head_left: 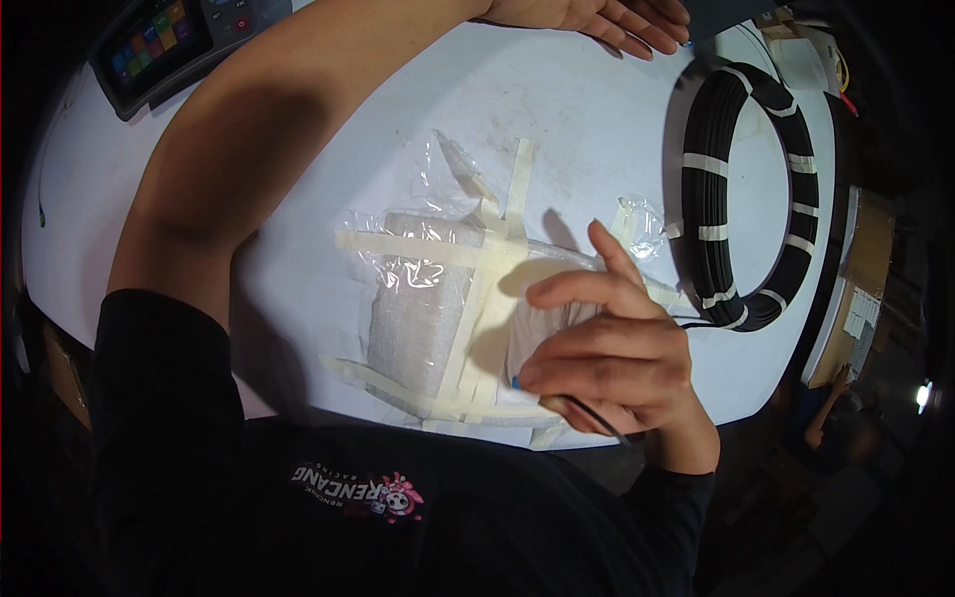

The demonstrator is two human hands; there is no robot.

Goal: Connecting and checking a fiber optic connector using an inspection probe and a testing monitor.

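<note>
1. We saw a white table [577,95] from above, its edges bent by the wide lens.
2. Our left arm crossed the upper left, and the left hand [602,14] was at the table's far side, fingers stretched out and slightly apart, holding nothing that we could see.
3. Our right hand [617,348] was at the near side, index finger raised and the lower fingers curled around a thin dark strand [603,418]; a small blue tip [516,382] showed at the fingertips. We could not tell exactly which fingers pinched it.
4. Just beside and partly behind that hand, near the table's front edge, lay a pale package [413,323] in clear plastic, crossed with cream tape [487,298].
5. To the right lay a large black coil [705,199], bound with white bands.
6. At the upper left stood a dark device [159,50] with a lit screen.
</note>
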